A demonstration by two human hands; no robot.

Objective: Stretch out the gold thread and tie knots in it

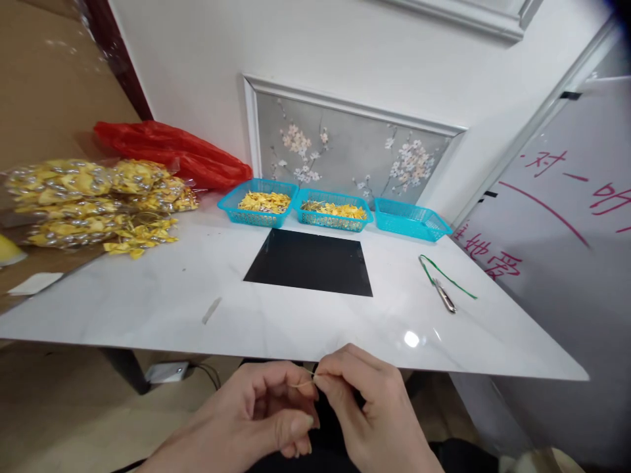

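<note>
My left hand and my right hand meet just below the front edge of the white marble table. Both pinch a thin pale thread stretched between thumb and forefinger tips. The fingers of each hand are curled closed. A black square mat lies on the table straight ahead of my hands.
Three turquoise baskets stand at the back: left and middle hold yellow pieces, the right one looks empty. Bags of yellow pieces and a red plastic bag lie far left. A small metal tool on a green cord lies right. A whiteboard leans at right.
</note>
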